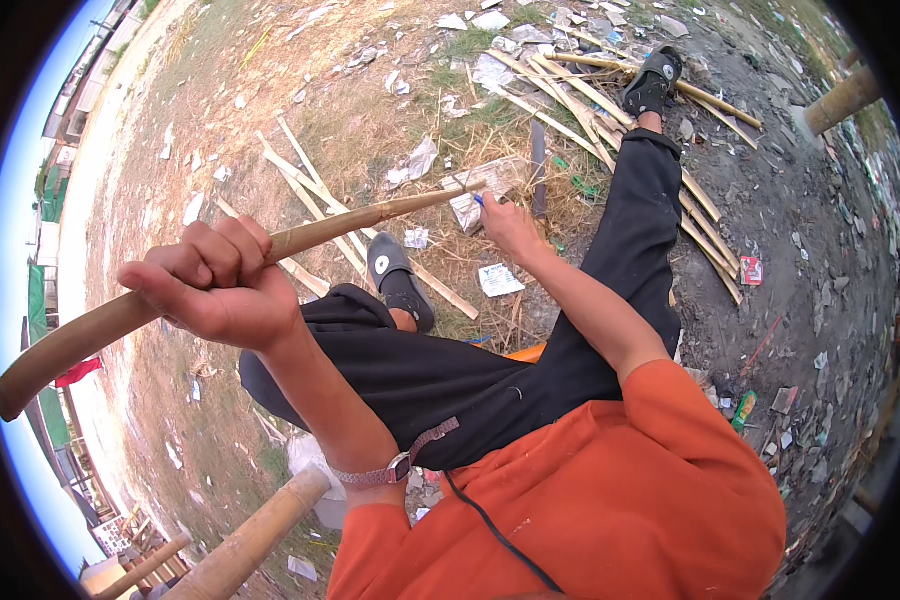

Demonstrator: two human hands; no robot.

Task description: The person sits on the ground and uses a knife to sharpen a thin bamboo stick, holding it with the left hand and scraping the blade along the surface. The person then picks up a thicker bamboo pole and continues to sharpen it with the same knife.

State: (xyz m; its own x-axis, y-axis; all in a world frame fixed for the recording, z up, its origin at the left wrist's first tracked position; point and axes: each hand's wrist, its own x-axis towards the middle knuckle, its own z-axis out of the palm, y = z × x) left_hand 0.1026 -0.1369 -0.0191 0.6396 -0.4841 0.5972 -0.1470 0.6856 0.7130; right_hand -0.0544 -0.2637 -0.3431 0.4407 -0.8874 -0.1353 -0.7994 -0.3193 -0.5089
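Observation:
My left hand (220, 280) is wrapped round a bamboo pole (355, 220), which slants from the lower left up toward the middle, its thick end at far left. Close to the thin end, my right hand (513, 228) is closed on a small blue-handled tool (478, 199). A thin dark tip shows across the pole there; too little of the tool is visible to tell its kind. Below the pole's far end, a crumpled pale sheet (467, 208) lies on the ground.
Split bamboo strips (320, 190) lie beyond the pole, with more strips (580, 100) by my right foot. A dark flat strip (539, 170) rests on dry grass. Bamboo posts (255, 535) stand at lower left and upper right (845, 100). Litter covers the ground.

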